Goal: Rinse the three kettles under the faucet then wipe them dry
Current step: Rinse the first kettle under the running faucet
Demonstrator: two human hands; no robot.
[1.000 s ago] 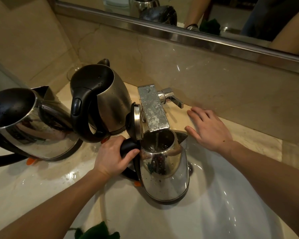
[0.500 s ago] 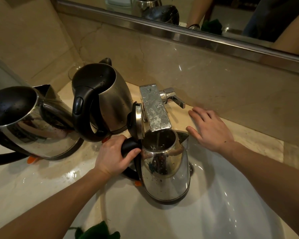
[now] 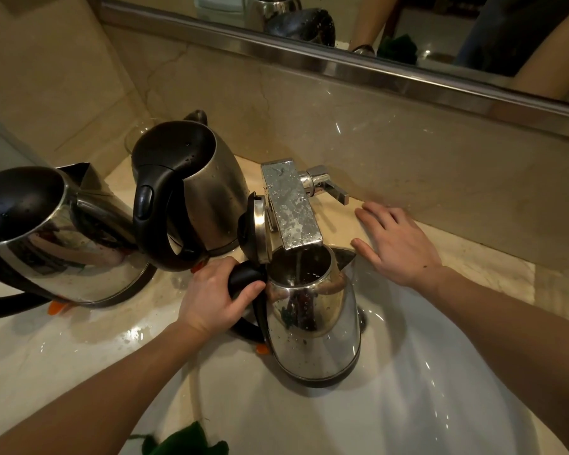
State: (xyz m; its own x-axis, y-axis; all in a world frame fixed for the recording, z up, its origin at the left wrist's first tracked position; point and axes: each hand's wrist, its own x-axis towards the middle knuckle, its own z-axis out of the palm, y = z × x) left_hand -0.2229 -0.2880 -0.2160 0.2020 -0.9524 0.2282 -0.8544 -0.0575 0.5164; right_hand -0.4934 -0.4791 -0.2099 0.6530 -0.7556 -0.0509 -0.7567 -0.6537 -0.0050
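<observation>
A small steel kettle (image 3: 312, 320) stands in the white sink (image 3: 407, 389) with its lid flipped open, right under the square chrome faucet (image 3: 289, 208). A thin stream of water runs into its mouth. My left hand (image 3: 210, 297) grips its black handle. My right hand (image 3: 394, 244) rests flat on the counter beside the faucet lever (image 3: 329, 187), fingers spread. Two more steel kettles with black lids stand on the wet counter at left: one in the middle (image 3: 191, 195), a larger one at the far left (image 3: 46, 238).
A green cloth (image 3: 184, 443) lies at the sink's near edge. A marble backsplash (image 3: 407, 142) and a mirror (image 3: 407, 31) run behind the faucet. The beige counter (image 3: 63, 349) at left is wet, with a glass (image 3: 138, 136) in the far corner.
Hardly anything moved. Both hands and the kettle hold their places while water keeps running into the kettle.
</observation>
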